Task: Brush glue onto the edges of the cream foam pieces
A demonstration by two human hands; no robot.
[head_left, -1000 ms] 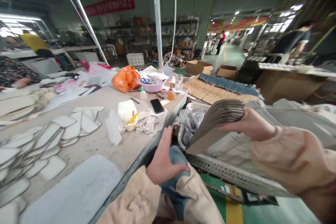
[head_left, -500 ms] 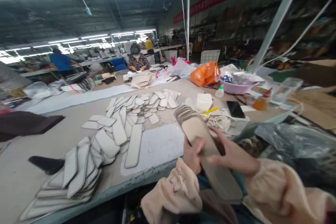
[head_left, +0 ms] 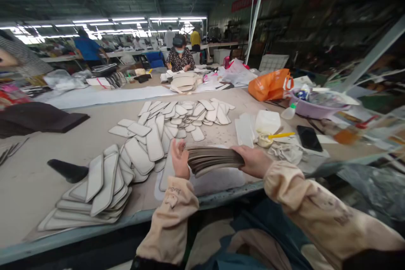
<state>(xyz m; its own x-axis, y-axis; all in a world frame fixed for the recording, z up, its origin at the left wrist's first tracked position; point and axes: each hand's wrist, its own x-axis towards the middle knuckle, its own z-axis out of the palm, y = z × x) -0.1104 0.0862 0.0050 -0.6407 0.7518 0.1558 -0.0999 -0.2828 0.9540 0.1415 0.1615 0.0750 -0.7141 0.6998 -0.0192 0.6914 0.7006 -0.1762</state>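
Note:
A thick stack of long flat rounded panels [head_left: 215, 159] is held edge-up above the table's front edge, its layers fanned and slightly bowed. My right hand [head_left: 255, 161] grips its right end, with the thumb and fingers closed round it. At the other end, my left hand [head_left: 180, 161] is upright, its palm side against the panel ends and its fingers raised and apart. Below the stack lies a pale sheet [head_left: 218, 180] on the table. Many loose pale panels [head_left: 154, 139] are heaped to the left of my hands, and a layered pile of panels [head_left: 91, 202] sits nearer the front left.
A black pointed object [head_left: 68, 170] lies on the left of the table [head_left: 28, 185]. On the right are a white container [head_left: 268, 121], a yellow stick tool [head_left: 281, 135], a phone [head_left: 309, 138], an orange bag [head_left: 268, 85] and a lilac basin [head_left: 311, 109]. A person [head_left: 180, 57] sits opposite.
The stack has moved up and left from over my lap and turned from lengthwise to crosswise, edges showing. My hands have shifted to its two ends. My view has swung left.

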